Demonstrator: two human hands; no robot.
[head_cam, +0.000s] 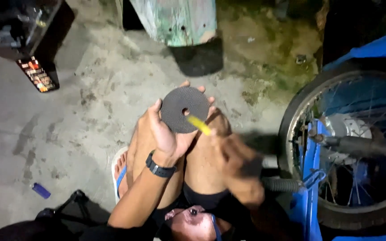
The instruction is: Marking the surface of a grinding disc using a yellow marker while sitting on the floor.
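Right hand, blurred and nearest, has fingers closed on a dark-handled tool with its yellow tip at the grey disc's centre hole, left hand pinching the disc over the knees — tip could slip into the palm.

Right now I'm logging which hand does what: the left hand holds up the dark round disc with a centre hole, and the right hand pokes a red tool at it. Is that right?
Not quite. The tool is yellow, not red. The rest stands: the left hand holds up the dark round disc with a centre hole, and the right hand, blurred, brings the tool to it. The head view shows this.
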